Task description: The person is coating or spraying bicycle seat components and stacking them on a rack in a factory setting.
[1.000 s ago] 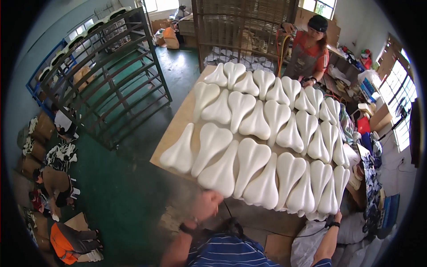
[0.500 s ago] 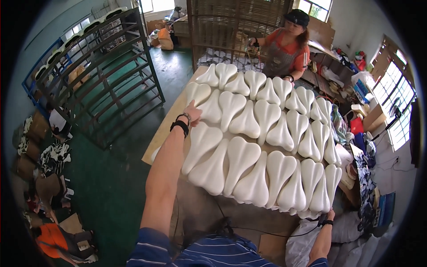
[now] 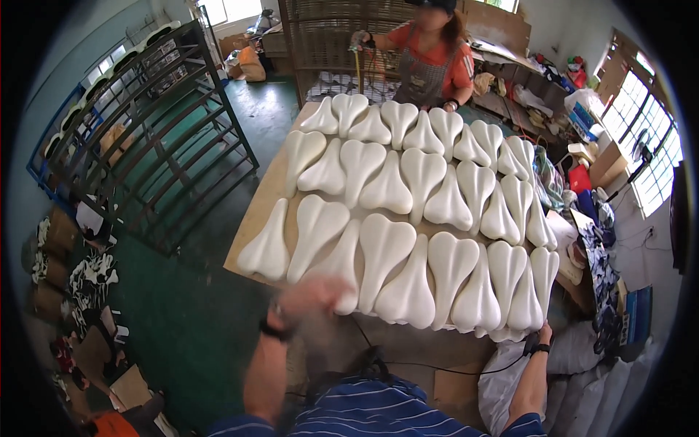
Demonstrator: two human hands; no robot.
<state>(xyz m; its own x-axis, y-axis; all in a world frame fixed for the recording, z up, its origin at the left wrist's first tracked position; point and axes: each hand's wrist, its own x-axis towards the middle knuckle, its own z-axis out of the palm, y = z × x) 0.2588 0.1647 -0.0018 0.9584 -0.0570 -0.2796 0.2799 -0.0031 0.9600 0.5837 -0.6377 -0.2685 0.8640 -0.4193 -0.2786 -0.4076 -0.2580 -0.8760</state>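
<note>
Blurred left hand [image 3: 314, 295] over white saddles [image 3: 408, 211].

Green floor [image 3: 196, 320] underfoot, and a dark metal rack [image 3: 156, 138] stands along the left by the pale blue wall [image 3: 51, 95]. Daylight comes through windows [image 3: 648, 146] on the right and at the far end, over cluttered shelves [image 3: 553, 87]. A tall wooden slatted frame [image 3: 328, 36] rises at the back, with cardboard and bags [image 3: 80, 291] heaped at lower left.

The left hand [image 3: 314, 291] is blurred, raised at the near edge of the worktop with a dark band on its wrist. The right hand [image 3: 542, 336] hangs low by the near right corner, also wearing a dark wristband; its fingers cannot be made out.
</note>
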